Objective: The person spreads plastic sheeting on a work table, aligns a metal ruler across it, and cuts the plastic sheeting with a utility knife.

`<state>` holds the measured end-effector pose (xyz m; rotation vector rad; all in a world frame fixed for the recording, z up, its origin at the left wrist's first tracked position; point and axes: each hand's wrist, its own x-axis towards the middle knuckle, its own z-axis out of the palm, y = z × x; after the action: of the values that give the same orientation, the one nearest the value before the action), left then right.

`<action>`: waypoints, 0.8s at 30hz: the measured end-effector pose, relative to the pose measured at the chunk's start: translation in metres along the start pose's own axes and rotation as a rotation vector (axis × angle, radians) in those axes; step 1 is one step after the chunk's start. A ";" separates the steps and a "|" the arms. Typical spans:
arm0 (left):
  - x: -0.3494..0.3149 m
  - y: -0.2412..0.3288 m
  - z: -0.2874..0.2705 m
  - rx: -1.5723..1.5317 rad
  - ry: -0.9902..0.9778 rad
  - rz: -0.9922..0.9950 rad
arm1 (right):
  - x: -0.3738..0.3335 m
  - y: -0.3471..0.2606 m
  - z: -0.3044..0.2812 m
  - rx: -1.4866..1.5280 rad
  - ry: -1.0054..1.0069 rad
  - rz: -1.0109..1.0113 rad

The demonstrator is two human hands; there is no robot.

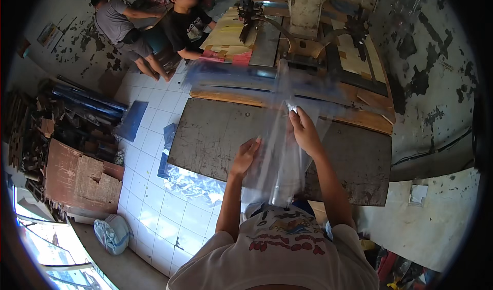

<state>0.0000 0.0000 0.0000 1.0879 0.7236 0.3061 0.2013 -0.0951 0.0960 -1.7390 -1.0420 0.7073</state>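
A clear plastic sheet (281,159) hangs in front of my chest, above the near edge of the grey metal table (210,128). My right hand (304,131) is closed on its bunched upper part. Lower and to the left, my left hand (245,157) pinches the sheet's left edge between thumb and fingers. Folds run down the sheet toward my shirt, and its far end is smeared by motion. Beyond the table lies a wooden board (231,97), with blurred bluish clear plastic (221,76) across the machine bed behind it.
A large pale machine (306,12) with curved arms stands at the back. Two people, one in a black shirt (182,30), one in grey (114,20), are at the far left. Scrap plastic (197,187) lies on the tiled floor. Stacked boards (82,179) and a white sack (112,234) are left.
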 end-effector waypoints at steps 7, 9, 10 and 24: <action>-0.009 0.000 0.027 -0.481 -0.019 0.167 | -0.034 0.054 0.030 -0.328 0.430 -0.127; -0.011 0.011 0.037 -0.542 -0.037 0.180 | -0.055 0.037 0.027 -0.679 0.611 -0.312; -0.011 0.015 0.043 -0.299 -0.089 0.390 | -0.070 0.008 0.020 -0.342 0.413 -0.161; 0.003 -0.005 0.116 -0.083 -0.579 0.131 | -0.109 0.075 -0.010 0.365 0.285 0.274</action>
<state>0.0788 -0.0813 0.0254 1.0758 0.1229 0.1176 0.1833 -0.2092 0.0309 -1.6139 -0.4519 0.7400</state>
